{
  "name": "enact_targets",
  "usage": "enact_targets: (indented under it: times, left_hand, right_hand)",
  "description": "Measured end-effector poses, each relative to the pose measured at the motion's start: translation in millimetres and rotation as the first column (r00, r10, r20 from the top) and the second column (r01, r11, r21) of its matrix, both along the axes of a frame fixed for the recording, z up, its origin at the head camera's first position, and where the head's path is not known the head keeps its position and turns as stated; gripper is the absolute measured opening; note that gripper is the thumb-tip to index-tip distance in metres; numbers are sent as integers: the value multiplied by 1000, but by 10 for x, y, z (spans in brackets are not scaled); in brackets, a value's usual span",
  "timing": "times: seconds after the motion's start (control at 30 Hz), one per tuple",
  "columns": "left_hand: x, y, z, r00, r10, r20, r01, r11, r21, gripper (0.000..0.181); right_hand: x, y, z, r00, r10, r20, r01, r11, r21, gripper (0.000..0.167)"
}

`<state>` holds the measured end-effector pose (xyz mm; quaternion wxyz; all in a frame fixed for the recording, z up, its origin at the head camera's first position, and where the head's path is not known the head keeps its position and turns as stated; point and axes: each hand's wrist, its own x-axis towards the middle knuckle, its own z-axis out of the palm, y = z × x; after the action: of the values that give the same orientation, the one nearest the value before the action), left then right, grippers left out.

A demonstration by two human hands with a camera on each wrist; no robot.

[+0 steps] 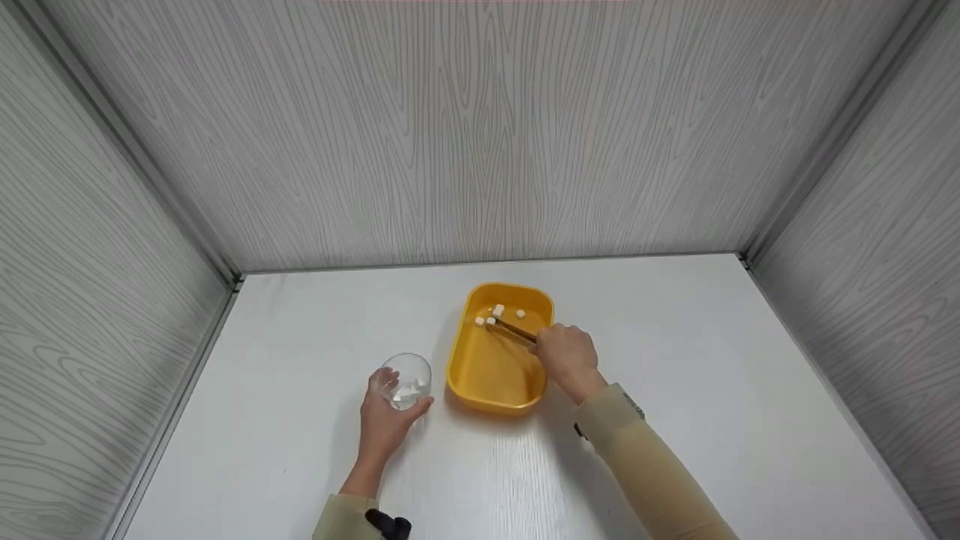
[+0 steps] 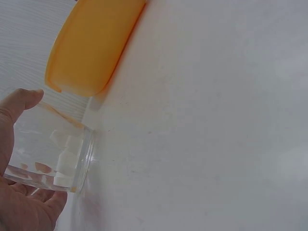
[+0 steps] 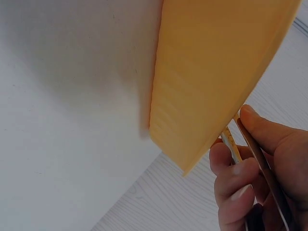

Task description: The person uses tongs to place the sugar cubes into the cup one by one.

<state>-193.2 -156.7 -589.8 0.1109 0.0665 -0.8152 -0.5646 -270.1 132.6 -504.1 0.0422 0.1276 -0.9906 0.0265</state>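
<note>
The right hand [image 1: 568, 358] grips dark tweezers [image 1: 517, 331], slanting leftward and away to white cubes [image 1: 498, 310] in the yellow tray's [image 1: 491, 379] far end; the left hand [image 1: 384, 424], farther off, curls round a clear glass [image 1: 406, 367]. Whether the tweezers pinch a cube is unclear; the tray's wall hides their tips in the right wrist view.
</note>
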Motion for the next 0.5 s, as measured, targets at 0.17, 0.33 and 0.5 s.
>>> enact_targets:
  times: [0.17, 0.33, 0.5]
  left_hand:
    - [-8, -1, -6, 1000, 1, -7, -1, 1000, -7, 89]
    - [-16, -1, -13, 1000, 7, -5, -7, 1000, -6, 88]
    - [-18, -2, -13, 1000, 8, 4, -8, 1000, -7, 89]
  right_hand:
    - [-1, 19, 13, 1000, -7, 22, 7, 1000, -20, 29]
    - [18, 55, 28, 999, -9, 32, 11, 999, -49, 29]
    - [48, 126, 42, 999, -15, 35, 18, 997, -69, 31]
